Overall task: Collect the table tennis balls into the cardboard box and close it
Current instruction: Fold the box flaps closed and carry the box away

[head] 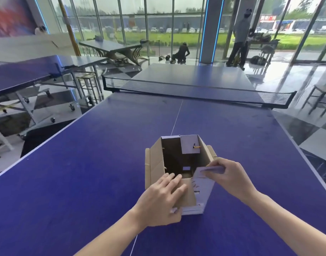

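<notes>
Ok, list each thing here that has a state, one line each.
cardboard box: upright on the table, top open, flaps not folded shut
left hand: flat against the near flap, fingers spread
right hand: pinching the right flap's edge
net: stretched across the table
table tennis balls: none visible, box interior too dark to tell

Left hand (161,201) flat, right hand (230,174) pinching

The cardboard box (178,169) stands on the table (84,182), on its centre line and nearer the person than the net (195,89), which crosses the table behind it. The left hand (161,200) rests on the box's near flap; the right hand (230,174) grips the flap on the box's right side. A second table (29,71) stands off to the left.
</notes>
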The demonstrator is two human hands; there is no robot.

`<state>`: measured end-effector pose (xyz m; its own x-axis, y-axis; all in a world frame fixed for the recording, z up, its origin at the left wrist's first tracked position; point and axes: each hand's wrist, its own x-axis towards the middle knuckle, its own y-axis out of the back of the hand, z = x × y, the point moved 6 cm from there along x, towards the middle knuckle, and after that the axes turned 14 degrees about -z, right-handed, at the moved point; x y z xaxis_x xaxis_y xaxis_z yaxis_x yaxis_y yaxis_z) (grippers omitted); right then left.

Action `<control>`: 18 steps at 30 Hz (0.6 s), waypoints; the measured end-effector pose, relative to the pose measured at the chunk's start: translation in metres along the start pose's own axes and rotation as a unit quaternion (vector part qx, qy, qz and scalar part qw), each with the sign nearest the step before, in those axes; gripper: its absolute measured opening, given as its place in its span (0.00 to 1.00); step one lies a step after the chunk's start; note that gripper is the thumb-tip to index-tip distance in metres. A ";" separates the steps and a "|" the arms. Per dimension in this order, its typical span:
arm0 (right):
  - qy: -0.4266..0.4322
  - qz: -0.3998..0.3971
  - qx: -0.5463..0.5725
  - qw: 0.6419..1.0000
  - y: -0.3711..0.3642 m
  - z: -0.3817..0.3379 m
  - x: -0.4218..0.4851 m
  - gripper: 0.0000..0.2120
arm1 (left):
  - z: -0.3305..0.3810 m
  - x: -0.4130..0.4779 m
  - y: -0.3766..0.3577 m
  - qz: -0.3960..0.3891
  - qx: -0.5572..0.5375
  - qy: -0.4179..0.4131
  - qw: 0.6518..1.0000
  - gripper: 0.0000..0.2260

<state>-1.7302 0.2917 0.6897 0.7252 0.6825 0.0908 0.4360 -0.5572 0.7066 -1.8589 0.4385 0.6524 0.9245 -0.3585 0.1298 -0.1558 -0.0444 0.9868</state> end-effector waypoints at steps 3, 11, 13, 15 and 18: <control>-0.046 0.022 0.057 0.997 0.003 0.012 0.015 0.09 | -0.005 0.009 0.014 0.051 -0.072 -0.029 0.996 0.15; -0.111 0.038 -0.024 0.993 -0.004 0.038 0.037 0.14 | -0.072 0.044 0.019 0.151 -0.285 0.216 0.922 0.09; -0.125 0.018 -0.015 0.992 -0.008 0.047 0.042 0.20 | -0.077 0.048 0.013 0.156 -0.200 0.224 0.941 0.09; -0.144 0.003 0.001 0.990 -0.012 0.055 0.044 0.26 | -0.079 0.052 0.002 0.111 -0.155 0.230 0.954 0.18; -0.171 -0.014 0.051 0.984 -0.019 0.062 0.043 0.39 | -0.084 0.061 -0.010 0.025 -0.137 0.232 0.963 0.33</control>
<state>-1.6742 0.3020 0.6363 0.8409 0.5096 -0.1821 0.4980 -0.5970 0.6290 -1.7713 0.4957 0.6588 0.9839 0.1035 0.1454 -0.1660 0.2320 0.9584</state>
